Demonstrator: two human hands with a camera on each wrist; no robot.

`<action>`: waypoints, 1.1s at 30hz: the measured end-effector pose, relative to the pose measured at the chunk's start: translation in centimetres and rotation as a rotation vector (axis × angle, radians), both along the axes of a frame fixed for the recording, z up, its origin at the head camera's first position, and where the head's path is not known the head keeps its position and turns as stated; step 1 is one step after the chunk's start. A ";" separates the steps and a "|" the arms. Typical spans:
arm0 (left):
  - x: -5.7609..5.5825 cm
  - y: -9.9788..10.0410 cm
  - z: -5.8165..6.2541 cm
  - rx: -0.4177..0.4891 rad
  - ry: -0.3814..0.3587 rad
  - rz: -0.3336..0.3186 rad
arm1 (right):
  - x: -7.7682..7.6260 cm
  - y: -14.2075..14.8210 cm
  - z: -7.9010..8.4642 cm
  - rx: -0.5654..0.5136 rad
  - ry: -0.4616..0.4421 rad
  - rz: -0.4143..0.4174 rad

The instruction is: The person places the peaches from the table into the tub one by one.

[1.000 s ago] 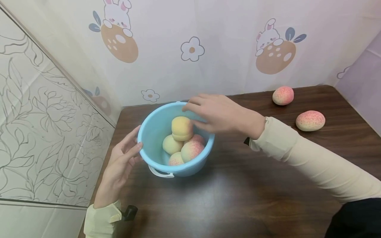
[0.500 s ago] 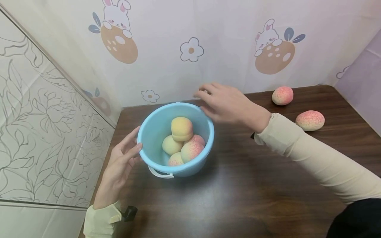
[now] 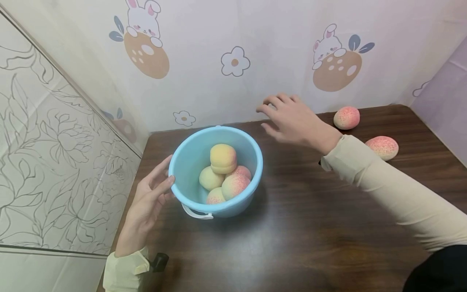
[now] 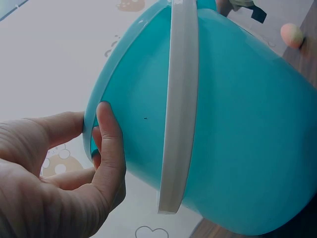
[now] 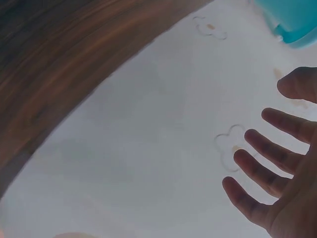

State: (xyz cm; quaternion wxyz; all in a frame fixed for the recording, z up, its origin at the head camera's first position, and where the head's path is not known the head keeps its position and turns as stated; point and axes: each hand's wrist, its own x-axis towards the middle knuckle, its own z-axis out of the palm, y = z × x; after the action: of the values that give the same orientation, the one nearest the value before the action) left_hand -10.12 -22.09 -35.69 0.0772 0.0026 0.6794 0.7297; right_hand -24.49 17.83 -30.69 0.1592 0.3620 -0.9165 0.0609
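A light blue bucket (image 3: 257,178) stands on the dark wooden table, its white handle (image 4: 181,109) hanging down the side. Inside lie several toy peaches; a yellow one (image 3: 223,158) rests on top of pale and pink-speckled ones (image 3: 235,185). My left hand (image 3: 147,198) pinches the bucket's left rim between thumb and fingers, as the left wrist view also shows. To the right of the bucket, my right hand (image 3: 292,119) hovers above the table with its fingers spread and holds nothing. Two more speckled peaches, one at the back (image 3: 346,118) and one nearer (image 3: 383,147), lie on the right.
The dark wooden table (image 3: 292,243) meets a patterned wall covering (image 3: 204,93) at the back. A panel with flower line drawings (image 3: 54,162) borders the left side, and a lilac covering (image 3: 445,93) borders the right.
My right hand has moved from over the bucket out to the right, away from the yellow peach, which stays on the pile. The left hand and bucket have not moved.
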 end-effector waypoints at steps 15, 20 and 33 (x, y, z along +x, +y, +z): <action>0.0 0.0 -0.1 -0.002 0.006 -0.001 | -3.0 6.0 -2.6 0.029 -0.111 -0.218; 0.0 0.0 -0.1 -0.006 0.004 0.000 | -3.8 7.9 -3.6 0.062 -0.143 -0.293; -0.1 -0.2 -0.1 -0.013 0.001 0.000 | -5.2 12.2 -5.4 0.139 -0.243 -0.400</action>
State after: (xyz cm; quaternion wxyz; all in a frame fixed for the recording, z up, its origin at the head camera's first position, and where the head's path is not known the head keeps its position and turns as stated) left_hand -10.17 -22.24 -35.76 0.0768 0.0024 0.6842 0.7253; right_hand -29.72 30.04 -36.10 0.0312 0.1732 -0.9844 0.0081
